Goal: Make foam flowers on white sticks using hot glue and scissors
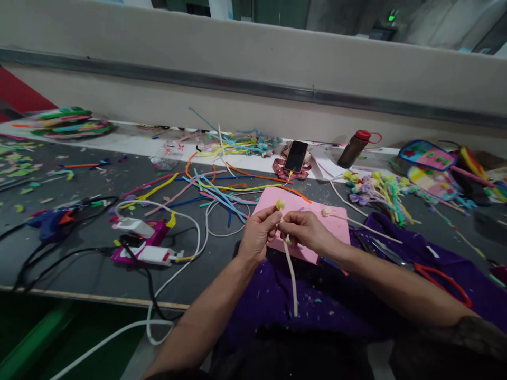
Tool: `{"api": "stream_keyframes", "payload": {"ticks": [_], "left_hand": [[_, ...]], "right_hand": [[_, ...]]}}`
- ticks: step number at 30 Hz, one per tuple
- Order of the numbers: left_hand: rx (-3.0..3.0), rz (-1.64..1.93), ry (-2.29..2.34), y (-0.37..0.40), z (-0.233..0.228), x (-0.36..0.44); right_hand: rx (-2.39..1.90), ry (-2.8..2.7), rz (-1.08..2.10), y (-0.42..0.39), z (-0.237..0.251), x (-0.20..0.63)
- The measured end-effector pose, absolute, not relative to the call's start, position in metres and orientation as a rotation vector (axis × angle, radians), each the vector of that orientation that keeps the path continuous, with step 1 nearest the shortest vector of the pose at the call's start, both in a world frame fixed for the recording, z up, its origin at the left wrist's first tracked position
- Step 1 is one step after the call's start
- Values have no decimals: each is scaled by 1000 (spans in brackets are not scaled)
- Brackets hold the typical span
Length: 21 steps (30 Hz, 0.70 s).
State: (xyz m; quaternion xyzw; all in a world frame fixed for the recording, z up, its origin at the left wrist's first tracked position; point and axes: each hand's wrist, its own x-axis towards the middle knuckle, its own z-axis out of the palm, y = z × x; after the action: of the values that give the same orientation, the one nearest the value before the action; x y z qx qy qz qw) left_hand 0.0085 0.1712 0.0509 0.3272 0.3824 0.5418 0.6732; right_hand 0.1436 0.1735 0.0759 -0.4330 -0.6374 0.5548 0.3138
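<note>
Between my two hands is a cream pipe cleaner (292, 279) with a small yellow tuft (280, 203) at its upper end; its tail hangs down towards me. My left hand (259, 232) pinches it just under the tuft. My right hand (303, 229) is closed in a pinch at the same spot, its fingertips close against the left ones, partly hiding what is between them. Below the hands lies a pink foam sheet (332, 237). A second cream pipe cleaner (368, 228) with a knotted end rests across the sheet's right side.
Red-handled scissors (439, 279) lie on purple cloth (420, 258) at right. A magenta power strip (146, 243) with cables and a blue glue gun (51, 224) are left. Behind are loose pipe cleaners (222, 195), a phone (296, 157), a bottle (354, 149) and finished pipe-cleaner flowers (380, 192).
</note>
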Motion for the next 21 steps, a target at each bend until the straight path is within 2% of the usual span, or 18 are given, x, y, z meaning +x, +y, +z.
{"api": "stream_keyframes", "payload": {"ticks": [21], "left_hand": [[843,1288,963,172,42,9]], "right_hand": [[-1208,-1822,1366,174,63,142]]}}
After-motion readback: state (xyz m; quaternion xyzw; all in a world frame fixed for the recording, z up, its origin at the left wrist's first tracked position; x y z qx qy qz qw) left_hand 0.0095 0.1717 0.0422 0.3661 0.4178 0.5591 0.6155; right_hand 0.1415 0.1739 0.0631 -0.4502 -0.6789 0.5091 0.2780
